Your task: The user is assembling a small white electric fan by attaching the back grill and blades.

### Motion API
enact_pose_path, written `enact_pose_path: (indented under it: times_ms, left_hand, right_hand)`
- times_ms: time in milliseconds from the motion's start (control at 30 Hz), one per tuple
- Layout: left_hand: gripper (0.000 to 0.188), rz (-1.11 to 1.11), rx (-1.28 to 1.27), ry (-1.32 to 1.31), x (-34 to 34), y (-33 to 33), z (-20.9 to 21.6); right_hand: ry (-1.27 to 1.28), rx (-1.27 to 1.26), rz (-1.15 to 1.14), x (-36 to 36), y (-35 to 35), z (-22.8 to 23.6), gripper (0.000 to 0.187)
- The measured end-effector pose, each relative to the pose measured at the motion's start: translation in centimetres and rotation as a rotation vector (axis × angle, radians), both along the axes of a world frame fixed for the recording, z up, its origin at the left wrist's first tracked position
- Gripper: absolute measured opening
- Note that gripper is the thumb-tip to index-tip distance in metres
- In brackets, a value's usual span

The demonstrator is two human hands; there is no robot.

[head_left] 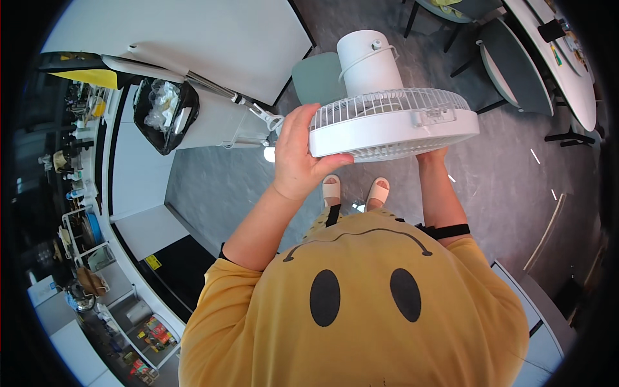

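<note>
A white electric fan (393, 131) is held up in front of me, its round wire grille and rim tilted nearly edge-on. From the far side of the grille rises a white cylindrical part (367, 61) with a thin handle-like loop. My left hand (298, 158) grips the fan's left rim, thumb underneath and fingers along the outer side. At the right underside, my right hand (432, 155) supports the fan; its fingers are mostly hidden behind the rim.
A grey-green stool (314, 76) stands beyond the fan. To the left are a black-lined trash bin (169, 132), a long metal pole (216, 86) and a cluttered counter. Grey chairs (519, 68) and a white table (570, 84) are at the far right.
</note>
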State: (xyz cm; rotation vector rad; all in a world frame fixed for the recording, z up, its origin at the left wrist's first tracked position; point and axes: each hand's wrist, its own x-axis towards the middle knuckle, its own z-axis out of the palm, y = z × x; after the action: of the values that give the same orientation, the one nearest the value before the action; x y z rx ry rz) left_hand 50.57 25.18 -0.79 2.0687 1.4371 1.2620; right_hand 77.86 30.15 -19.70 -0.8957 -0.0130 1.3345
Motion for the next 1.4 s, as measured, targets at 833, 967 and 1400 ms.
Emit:
enact_pose_path:
  times_ms: [833,967,1400]
  left_hand:
    - [0.074,-0.153,0.057,0.071,-1.4,2.1,0.1]
    - [0.071,-0.193,0.112,0.077,-1.1,2.5,0.2]
    - [0.076,0.003,-0.151,0.04,-2.1,0.8,0.1]
  right_hand:
    - [0.139,-0.03,-0.105,-1.1,-0.8,1.7,0.037]
    - [0.122,-0.031,-0.113,-0.1,-0.9,0.1,0.036]
    - [-0.203,0.172,0.04,3.1,-0.5,6.2,0.061]
